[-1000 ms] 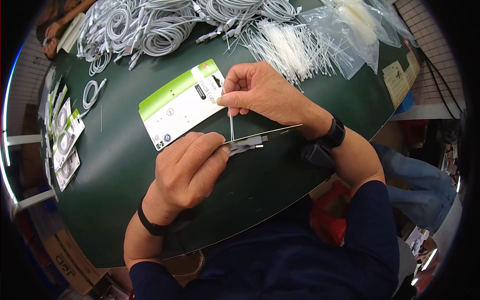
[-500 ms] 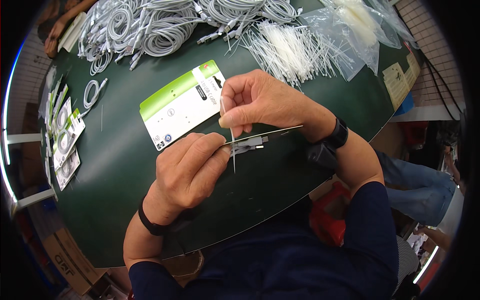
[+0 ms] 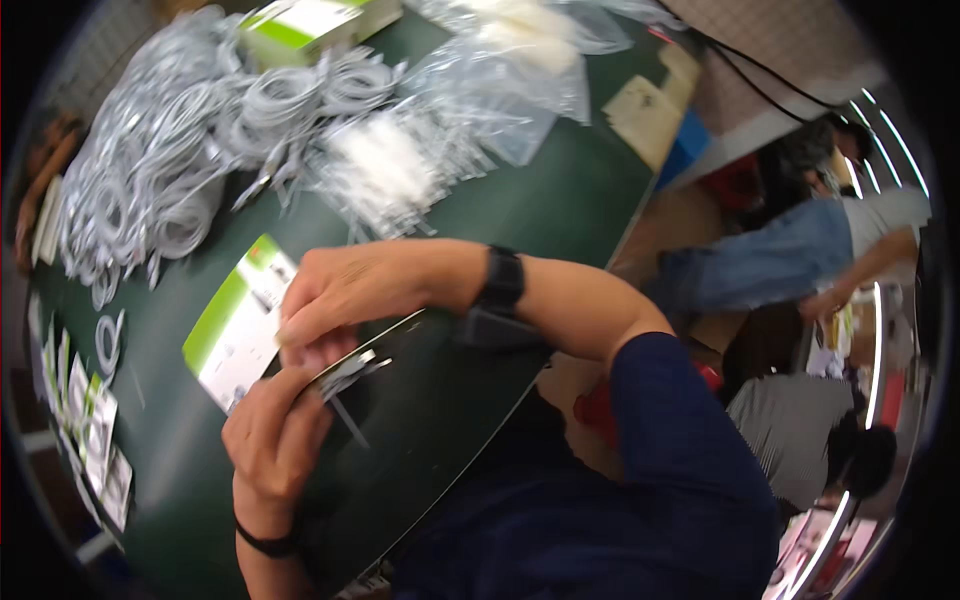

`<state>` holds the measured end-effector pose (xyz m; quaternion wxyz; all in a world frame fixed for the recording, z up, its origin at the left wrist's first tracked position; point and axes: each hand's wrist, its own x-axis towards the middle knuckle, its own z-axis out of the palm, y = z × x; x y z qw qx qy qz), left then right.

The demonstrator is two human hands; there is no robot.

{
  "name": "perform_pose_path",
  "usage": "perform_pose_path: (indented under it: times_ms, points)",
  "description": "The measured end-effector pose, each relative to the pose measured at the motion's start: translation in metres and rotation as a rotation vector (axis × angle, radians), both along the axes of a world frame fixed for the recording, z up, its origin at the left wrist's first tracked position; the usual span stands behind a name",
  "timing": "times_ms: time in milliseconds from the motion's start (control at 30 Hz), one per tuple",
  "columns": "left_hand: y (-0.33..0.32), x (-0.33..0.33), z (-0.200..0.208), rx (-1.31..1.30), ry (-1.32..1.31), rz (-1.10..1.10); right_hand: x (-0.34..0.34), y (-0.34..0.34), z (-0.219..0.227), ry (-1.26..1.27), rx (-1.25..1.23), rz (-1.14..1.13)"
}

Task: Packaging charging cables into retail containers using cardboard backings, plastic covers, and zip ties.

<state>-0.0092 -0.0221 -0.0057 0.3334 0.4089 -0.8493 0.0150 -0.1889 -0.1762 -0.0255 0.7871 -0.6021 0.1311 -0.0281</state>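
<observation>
Grey cable (image 3: 348, 373), bunched, silver-tipped, is pinched by left fingers (image 3: 272, 405); right fingers (image 3: 306, 318) bent, hold unclear.

Dark print on flat green-and-white card (image 3: 236, 338), blurred; no words or numbers legible

Tabletop (image 3: 545, 210) passable right, cable heap (image 3: 145, 150) blocking left

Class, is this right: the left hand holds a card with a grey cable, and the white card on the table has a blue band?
Not quite: in the head view, the band on the white card on the table is green, not blue. The left hand does hold another card with a grey cable.
</observation>
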Motion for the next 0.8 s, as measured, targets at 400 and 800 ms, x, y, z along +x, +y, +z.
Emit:
perform_pose_path:
  times_ms: [400, 800]
  points:
    - [0.006, -0.004, -0.004, 0.049, -0.001, 0.077, 0.019, 0.001, -0.026, -0.085, 0.049, -0.029]
    - [0.01, -0.006, 0.011, 0.114, 0.002, 0.077, 0.021, -0.003, -0.024, -0.092, -0.122, 0.054]
